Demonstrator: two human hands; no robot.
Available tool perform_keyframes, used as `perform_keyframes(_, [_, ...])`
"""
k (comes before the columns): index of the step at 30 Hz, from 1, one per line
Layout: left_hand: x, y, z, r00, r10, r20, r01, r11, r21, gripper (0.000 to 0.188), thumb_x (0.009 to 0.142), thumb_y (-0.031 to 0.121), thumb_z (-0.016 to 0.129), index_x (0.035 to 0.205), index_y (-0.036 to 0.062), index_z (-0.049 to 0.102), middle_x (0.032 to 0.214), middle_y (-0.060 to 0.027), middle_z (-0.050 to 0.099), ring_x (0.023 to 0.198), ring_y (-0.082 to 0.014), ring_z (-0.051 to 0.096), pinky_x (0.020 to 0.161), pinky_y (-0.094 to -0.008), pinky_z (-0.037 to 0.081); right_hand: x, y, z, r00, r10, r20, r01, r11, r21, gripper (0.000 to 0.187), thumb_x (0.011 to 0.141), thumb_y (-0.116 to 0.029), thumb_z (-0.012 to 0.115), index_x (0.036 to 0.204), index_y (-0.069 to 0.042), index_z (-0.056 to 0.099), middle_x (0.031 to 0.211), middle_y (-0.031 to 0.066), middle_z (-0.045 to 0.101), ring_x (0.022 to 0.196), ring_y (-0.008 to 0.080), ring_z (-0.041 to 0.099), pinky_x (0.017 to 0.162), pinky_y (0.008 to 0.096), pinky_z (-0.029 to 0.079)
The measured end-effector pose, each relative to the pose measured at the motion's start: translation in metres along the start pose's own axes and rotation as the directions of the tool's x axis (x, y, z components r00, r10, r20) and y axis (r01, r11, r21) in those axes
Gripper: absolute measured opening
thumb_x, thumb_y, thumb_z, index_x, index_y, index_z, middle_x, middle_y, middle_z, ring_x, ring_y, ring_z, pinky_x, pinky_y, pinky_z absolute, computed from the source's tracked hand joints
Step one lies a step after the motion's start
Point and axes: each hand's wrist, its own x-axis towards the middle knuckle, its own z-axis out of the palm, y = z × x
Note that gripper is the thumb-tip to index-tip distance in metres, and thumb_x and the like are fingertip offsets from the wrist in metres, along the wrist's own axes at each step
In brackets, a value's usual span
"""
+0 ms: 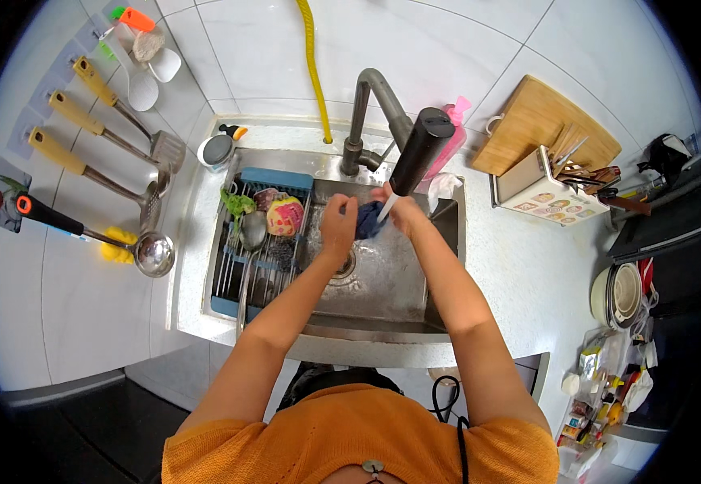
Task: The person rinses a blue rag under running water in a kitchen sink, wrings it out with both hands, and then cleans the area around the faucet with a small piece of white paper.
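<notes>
A dark blue cloth (pixel 370 221) is bunched between my hands over the steel sink (pixel 366 294). Water runs onto it from the black spray head of the grey faucet (pixel 378 85). My left hand (pixel 338 226) has its fingers curled against the cloth's left side. On the other side, my right hand (pixel 403 213) grips the cloth, its fingers partly hidden behind the spray head. Left of my left hand, a blue-edged drying rack (pixel 278 179) spans the sink, bearing a large spoon (pixel 253 232), a dark scouring pad, a colourful sponge and some green leaves.
Ladles and turners (pixel 108 173) hang on the left wall. A lidded jar (pixel 216 151) stands at the sink's back left corner. Behind the right side are a pink bottle (pixel 447 145), a white crumpled cloth (pixel 445 186), a cutting board (pixel 540 121) and a utensil holder (pixel 544 189).
</notes>
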Motion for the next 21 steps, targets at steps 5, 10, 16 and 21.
perform_keyframes(5, [-0.011, 0.016, -0.024, 0.99, -0.134, -0.047, 0.134, 0.991, -0.006, 0.021, 0.078, 0.019, 0.06, 0.084, 0.0023, 0.049, 0.075, -0.0039, 0.049, 0.074, -0.0135, 0.046, 0.071, -0.0262, 0.038, 0.039, -0.025, -0.011, 0.809, -0.565, -0.163, 0.51, 0.811, -0.287, 0.035, 0.078, -0.023, 0.057, 0.109, -0.007, 0.051, 0.098, 0.0072, 0.057, 0.088, 0.0159, 0.056, 0.072, 0.0288, 0.043])
perform_keyframes(10, [-0.018, 0.007, -0.03, 0.982, -0.189, -0.023, 0.185, 0.976, -0.119, 0.02, 0.077, 0.019, 0.06, 0.083, 0.0026, 0.05, 0.077, -0.0023, 0.05, 0.074, -0.012, 0.046, 0.07, -0.0251, 0.038, 0.081, -0.029, -0.02, 0.801, -0.598, -0.019, 0.56, 0.76, -0.329, 0.052, 0.074, -0.005, 0.053, 0.123, 0.0, 0.038, 0.117, 0.0136, 0.048, 0.106, 0.0226, 0.049, 0.086, 0.0329, 0.04])
perform_keyframes(16, [-0.022, 0.014, -0.025, 0.881, -0.457, 0.121, 0.452, 0.739, -0.5, 0.013, 0.079, 0.018, 0.057, 0.082, 0.0066, 0.052, 0.075, -0.0002, 0.05, 0.068, -0.0088, 0.048, 0.063, -0.0236, 0.041, 0.05, -0.008, -0.029, 0.823, -0.553, 0.128, 0.507, 0.615, -0.603, 0.061, 0.071, 0.001, 0.049, 0.129, -0.003, 0.032, 0.125, 0.0145, 0.042, 0.108, 0.026, 0.048, 0.089, 0.0326, 0.039])
perform_keyframes(21, [-0.025, 0.014, -0.036, 0.821, -0.532, 0.207, 0.53, 0.578, -0.62, 0.009, 0.08, 0.017, 0.055, 0.082, 0.0085, 0.053, 0.073, 0.0005, 0.05, 0.064, -0.0091, 0.049, 0.06, -0.0231, 0.041, -0.043, 0.038, -0.015, 0.692, -0.644, 0.325, 0.601, 0.264, -0.755, 0.072, 0.064, 0.003, 0.055, 0.131, -0.007, 0.028, 0.127, 0.0203, 0.037, 0.11, 0.0317, 0.046, 0.087, 0.0327, 0.042])
